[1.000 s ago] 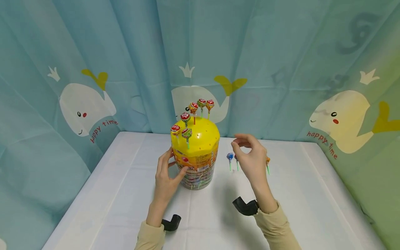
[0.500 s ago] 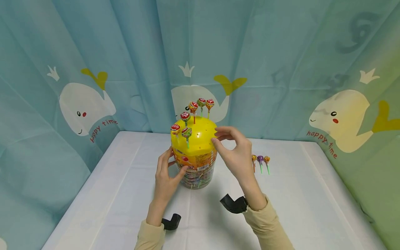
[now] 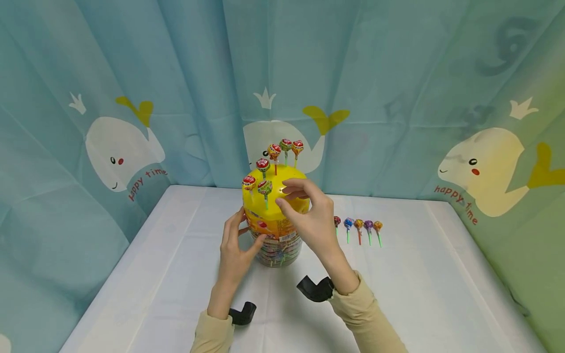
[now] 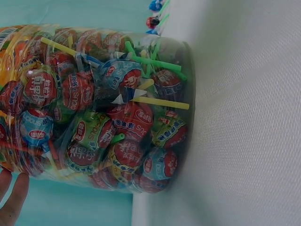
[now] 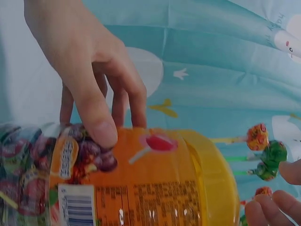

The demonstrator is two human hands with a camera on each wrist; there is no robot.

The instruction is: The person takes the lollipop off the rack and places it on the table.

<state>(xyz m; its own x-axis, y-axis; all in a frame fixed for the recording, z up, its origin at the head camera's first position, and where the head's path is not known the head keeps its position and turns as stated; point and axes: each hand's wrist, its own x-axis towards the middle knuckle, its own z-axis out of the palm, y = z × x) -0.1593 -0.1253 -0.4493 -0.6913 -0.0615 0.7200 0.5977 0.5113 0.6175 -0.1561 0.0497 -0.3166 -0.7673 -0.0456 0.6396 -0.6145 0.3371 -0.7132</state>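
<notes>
A clear plastic jar (image 3: 279,256) filled with wrapped lollipops stands upright on the table, its domed yellow lid (image 3: 275,208) dotted with small holes. Several lollipops (image 3: 265,188) poke up from the lid's left and back. My left hand (image 3: 234,247) grips the jar's left side, the thumb (image 5: 104,134) pressed on the orange label (image 5: 136,176). In front of the lid's right part hovers my right hand (image 3: 311,215), thumb and fingers curved and apart, with no object visible between them. In the right wrist view its fingertips (image 5: 265,209) show beside the lollipops.
Right of the jar, a row of loose lollipops (image 3: 359,224) lies on the white table (image 3: 419,274). A blue curtain (image 3: 198,88) with whale prints hangs close behind the table. Black curved pieces (image 3: 315,289) stick out at both wrists.
My right hand has moved left from above the loose lollipops to in front of the yellow lid, uncovering most of the row. The left hand and the jar stay in place.
</notes>
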